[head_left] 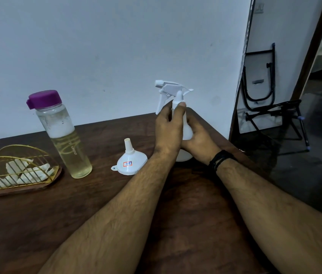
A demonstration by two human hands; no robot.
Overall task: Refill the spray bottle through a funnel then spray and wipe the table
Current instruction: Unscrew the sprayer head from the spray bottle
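Spray bottle (185, 133): white plastic, upright on the far right part of the wooden table (96, 214), trigger head (169, 89) still on. Likely light and thin-walled, so it may tip or dent under a hard squeeze.
Left hand (169, 131): fingers curled round the neck collar just below the trigger head. Sensible place to twist from.
Right hand (199, 138): wrapped round the lower body from behind, steadying it; black wristband (220, 159) on that wrist.
Funnel (131, 159): white, inverted, spout up, just left of the bottle; stiff, light, easy to knock.
Refill bottle (63, 133): clear, purple cap (44, 98), pale yellow liquid with foam; probably the heaviest item, smooth sides.
Napkin holder (20, 175): gold wire, paper napkins inside, far left.
Obstructions: none between hands and funnel; table edge close on the right.
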